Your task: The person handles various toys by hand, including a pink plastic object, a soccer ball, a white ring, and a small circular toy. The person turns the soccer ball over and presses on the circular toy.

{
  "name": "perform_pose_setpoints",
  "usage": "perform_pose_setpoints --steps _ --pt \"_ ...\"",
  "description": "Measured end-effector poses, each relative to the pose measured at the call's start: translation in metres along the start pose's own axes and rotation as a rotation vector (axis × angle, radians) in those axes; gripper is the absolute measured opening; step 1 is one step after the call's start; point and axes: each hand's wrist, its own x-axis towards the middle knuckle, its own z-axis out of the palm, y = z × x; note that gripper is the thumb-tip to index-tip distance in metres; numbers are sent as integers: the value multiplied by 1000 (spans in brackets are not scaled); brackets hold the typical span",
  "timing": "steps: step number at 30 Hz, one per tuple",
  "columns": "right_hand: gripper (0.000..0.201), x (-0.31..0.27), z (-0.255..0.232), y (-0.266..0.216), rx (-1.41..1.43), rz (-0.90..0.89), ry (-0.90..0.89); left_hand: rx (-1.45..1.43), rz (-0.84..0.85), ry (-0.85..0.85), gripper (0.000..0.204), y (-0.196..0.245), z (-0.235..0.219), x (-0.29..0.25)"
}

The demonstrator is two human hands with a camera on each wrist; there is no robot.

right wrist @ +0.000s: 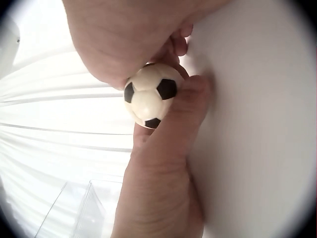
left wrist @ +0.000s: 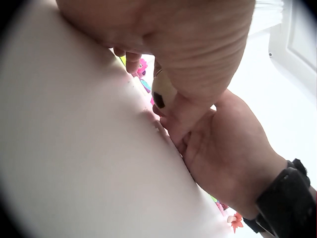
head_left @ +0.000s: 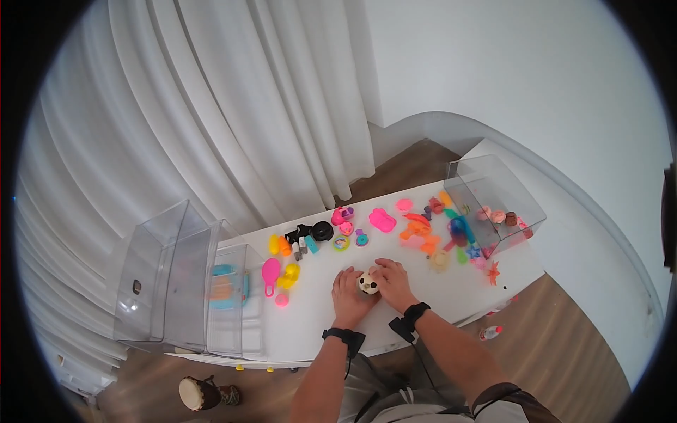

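A small white toy soccer ball with black patches sits between both hands close over the white table, near its front edge. My left hand holds it from the left, with its thumb against the ball in the right wrist view. From the other side my right hand grips it, fingers curled over its far side. In the left wrist view the left hand hides most of the ball, and the right hand lies beyond it.
Clear plastic boxes stand at the table's left end, another clear bin at the right. Along the back lie a pink toy mirror, yellow duck, black round piece, pink toy and orange pieces.
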Motion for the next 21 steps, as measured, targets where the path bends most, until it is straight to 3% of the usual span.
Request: perform_pose_setpoints --steps 8,14,21 --pt "40 0 -8 -4 86 21 -31 32 95 34 69 -8 6 1" --pt "39 4 -16 5 132 40 -151 79 81 71 70 -11 10 -3" --pt "48 2 -3 20 179 14 -94 -11 14 24 83 6 -3 1"
